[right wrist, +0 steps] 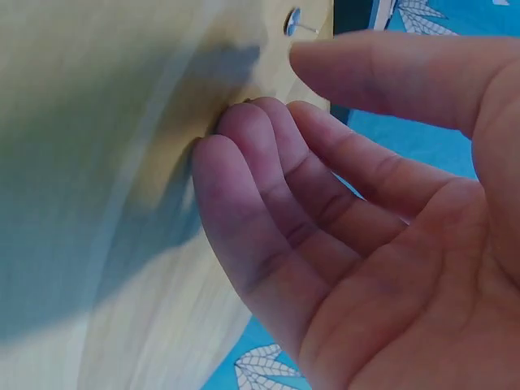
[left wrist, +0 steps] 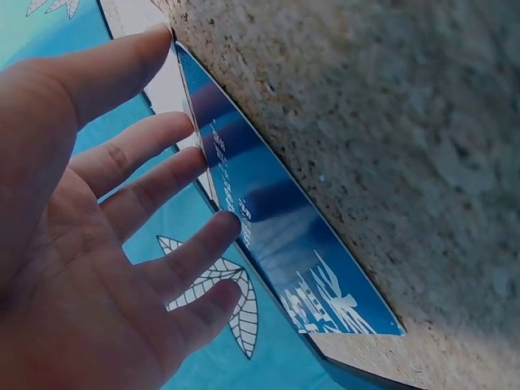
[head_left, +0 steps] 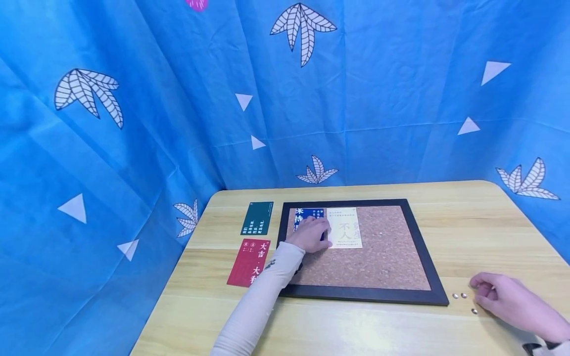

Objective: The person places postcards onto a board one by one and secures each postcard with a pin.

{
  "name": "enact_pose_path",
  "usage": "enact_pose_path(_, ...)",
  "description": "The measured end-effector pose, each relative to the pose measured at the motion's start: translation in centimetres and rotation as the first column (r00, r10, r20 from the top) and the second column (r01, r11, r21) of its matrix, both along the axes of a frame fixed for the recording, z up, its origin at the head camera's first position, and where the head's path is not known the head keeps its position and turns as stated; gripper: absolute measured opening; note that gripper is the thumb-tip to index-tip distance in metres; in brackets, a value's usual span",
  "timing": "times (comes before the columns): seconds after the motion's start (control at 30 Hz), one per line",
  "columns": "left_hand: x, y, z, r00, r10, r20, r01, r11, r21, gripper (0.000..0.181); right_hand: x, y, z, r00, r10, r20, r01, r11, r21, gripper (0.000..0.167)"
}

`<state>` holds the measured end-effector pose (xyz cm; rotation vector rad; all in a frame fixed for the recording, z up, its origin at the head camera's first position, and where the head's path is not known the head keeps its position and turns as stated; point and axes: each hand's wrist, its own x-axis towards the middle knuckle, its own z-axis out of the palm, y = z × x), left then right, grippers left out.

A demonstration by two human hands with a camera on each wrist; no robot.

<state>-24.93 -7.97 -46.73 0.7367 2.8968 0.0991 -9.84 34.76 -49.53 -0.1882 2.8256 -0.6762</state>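
A blue card and a cream card lie side by side at the upper left of a black-framed cork board. My left hand rests over the blue card's lower part, fingers spread; in the left wrist view its fingertips touch the blue card along one edge. To the right of the board, my right hand is at the table beside several small metal pins. The right wrist view shows its fingers loosely bent and holding nothing, with a pin near the thumb.
Left of the board, a green card lies above a red card on the wooden table. My left forearm crosses the red card's edge. Behind the table hangs a blue curtain with leaf and triangle prints.
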Motion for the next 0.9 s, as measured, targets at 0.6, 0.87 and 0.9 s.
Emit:
enact_pose_path(0.6,-0.2,0.0,-0.2,1.000,0.005,0.008,-0.005,1.000,-0.007,0.038,0.2,-2.0,-0.4,1.000,0.010,0.025,-0.009,0.999,-0.048,0.008)
enact_pose_path(0.87,0.0,0.0,0.1,1.000,-0.004,0.002,0.004,1.000,-0.004,0.037,0.1,-2.6,-0.4,0.999,0.010,-0.033,-0.011,1.000,-0.007,0.006)
enact_pose_path(0.9,0.0,0.0,0.1,1.000,-0.004,0.002,0.004,1.000,-0.003,0.037,0.1,-2.5,-0.4,0.999,0.009,-0.038,-0.009,1.000,-0.004,0.008)
